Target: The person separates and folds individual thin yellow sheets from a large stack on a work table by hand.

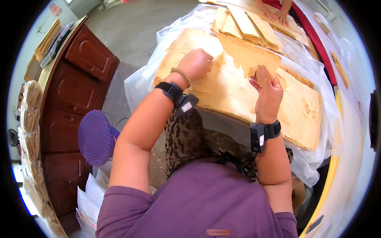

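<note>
A pile of broad, thin, pale tan sheets [226,92] with ragged edges lies before me; the material could be dried bean curd skin, but I cannot be sure. My right hand [268,86] pinches a darker tan torn sheet [253,55] between thumb and fingers, holding it raised over the pile. That sheet has a jagged lower left edge. Over the pile's left part is my left hand [196,65], its fingers curled downward. Its fingertips are hidden, so whether it grips a sheet does not show. Both wrists wear black strapped devices.
Folded tan sheets [244,25] lie at the far end on clear plastic film [140,80]. Another person's hands [276,16] press on sheets at the top right. To my left stand a purple woven stool [96,136] and a brown wooden cabinet [71,89] with bagged bundles alongside.
</note>
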A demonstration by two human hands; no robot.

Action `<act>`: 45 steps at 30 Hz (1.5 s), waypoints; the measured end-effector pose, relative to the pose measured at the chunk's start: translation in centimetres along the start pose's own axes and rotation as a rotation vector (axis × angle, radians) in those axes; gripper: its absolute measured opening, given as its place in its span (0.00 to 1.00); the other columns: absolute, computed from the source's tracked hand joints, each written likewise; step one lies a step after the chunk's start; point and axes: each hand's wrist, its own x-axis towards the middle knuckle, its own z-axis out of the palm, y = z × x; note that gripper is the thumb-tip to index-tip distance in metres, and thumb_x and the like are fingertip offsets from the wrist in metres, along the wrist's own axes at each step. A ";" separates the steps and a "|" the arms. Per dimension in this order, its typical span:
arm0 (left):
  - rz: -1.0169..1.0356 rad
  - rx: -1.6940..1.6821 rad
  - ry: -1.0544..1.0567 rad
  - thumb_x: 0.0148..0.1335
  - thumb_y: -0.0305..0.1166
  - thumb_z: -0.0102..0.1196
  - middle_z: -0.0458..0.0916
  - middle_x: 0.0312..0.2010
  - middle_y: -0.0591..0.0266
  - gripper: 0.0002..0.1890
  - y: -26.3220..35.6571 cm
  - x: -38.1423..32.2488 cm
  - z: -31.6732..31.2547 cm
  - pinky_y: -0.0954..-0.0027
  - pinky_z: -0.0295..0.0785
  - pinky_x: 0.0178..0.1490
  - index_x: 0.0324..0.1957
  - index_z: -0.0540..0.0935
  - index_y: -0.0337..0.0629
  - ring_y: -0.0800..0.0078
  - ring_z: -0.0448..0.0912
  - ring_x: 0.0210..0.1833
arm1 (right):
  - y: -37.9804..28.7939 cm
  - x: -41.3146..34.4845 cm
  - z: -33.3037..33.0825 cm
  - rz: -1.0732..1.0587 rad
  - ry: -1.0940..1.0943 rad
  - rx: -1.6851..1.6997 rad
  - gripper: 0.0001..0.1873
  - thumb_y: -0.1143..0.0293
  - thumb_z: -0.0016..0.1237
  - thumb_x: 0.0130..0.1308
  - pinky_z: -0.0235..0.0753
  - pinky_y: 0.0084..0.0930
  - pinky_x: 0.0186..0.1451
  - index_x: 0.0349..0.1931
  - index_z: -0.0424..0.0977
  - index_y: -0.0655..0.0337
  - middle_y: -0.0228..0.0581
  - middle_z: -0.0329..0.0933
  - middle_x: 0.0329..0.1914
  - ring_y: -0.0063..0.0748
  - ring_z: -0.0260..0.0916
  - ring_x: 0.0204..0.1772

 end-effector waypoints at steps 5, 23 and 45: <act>-0.624 -0.660 -0.165 0.62 0.40 0.55 0.86 0.36 0.44 0.16 3.9 1.1 -1.3 0.55 0.78 0.43 0.40 0.87 0.37 0.50 0.84 0.37 | -1.2 -1.0 -3.2 0.107 0.113 0.080 0.14 0.61 0.60 0.69 0.83 0.23 0.46 0.44 0.80 0.64 0.34 0.82 0.38 0.24 0.80 0.38; -0.340 0.032 -0.003 0.63 0.36 0.56 0.85 0.38 0.37 0.14 4.4 4.6 1.9 0.52 0.78 0.49 0.39 0.83 0.33 0.42 0.83 0.45 | 3.8 0.1 -10.2 -0.124 -0.076 -0.445 0.09 0.68 0.61 0.66 0.75 0.20 0.39 0.40 0.83 0.64 0.28 0.82 0.34 0.16 0.74 0.34; -0.380 -0.051 -0.325 0.56 0.44 0.64 0.87 0.30 0.54 0.20 5.6 0.2 -2.2 0.65 0.78 0.41 0.38 0.87 0.32 0.66 0.83 0.33 | 0.5 -7.0 -4.6 -0.627 -0.519 -1.064 0.35 0.57 0.65 0.57 0.65 0.44 0.72 0.63 0.69 0.62 0.48 0.71 0.65 0.51 0.66 0.68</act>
